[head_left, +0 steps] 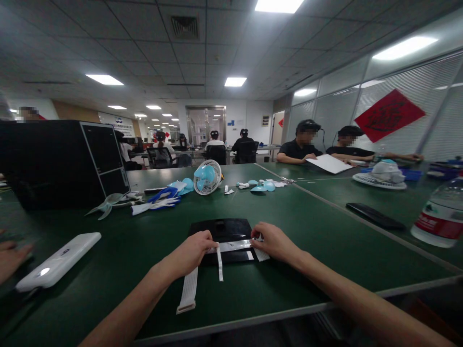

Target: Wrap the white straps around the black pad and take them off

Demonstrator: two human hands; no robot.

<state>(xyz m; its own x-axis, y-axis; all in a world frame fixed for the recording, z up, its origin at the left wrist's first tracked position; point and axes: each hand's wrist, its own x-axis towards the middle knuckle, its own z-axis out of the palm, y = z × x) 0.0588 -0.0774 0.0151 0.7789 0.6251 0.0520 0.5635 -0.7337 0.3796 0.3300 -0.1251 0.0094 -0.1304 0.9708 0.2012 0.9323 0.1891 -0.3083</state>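
Note:
A glossy black flat panel (221,226) lies on the green table in front of me. Across it runs a shiny, pale strip (235,246), stretched between both hands. My left hand (195,248) pinches its left end, where a narrow white strip (220,267) hangs down. My right hand (274,242) is closed, fingertips together, on the strip's right end. From beneath my left hand a white ribbed band (188,289) with a beige end piece extends towards the table edge. A short ribbed piece (262,254) shows below my right hand. Whether the ribbed parts join under the panel is hidden.
Beyond the panel lie a small fan (207,177), blue-and-white gloves (159,200) and fan blades (263,186). A white power bank (60,260) and another person's hand (12,255) are left. A phone (374,216) and water bottle (439,217) stand right; a computer case (61,164) is back left.

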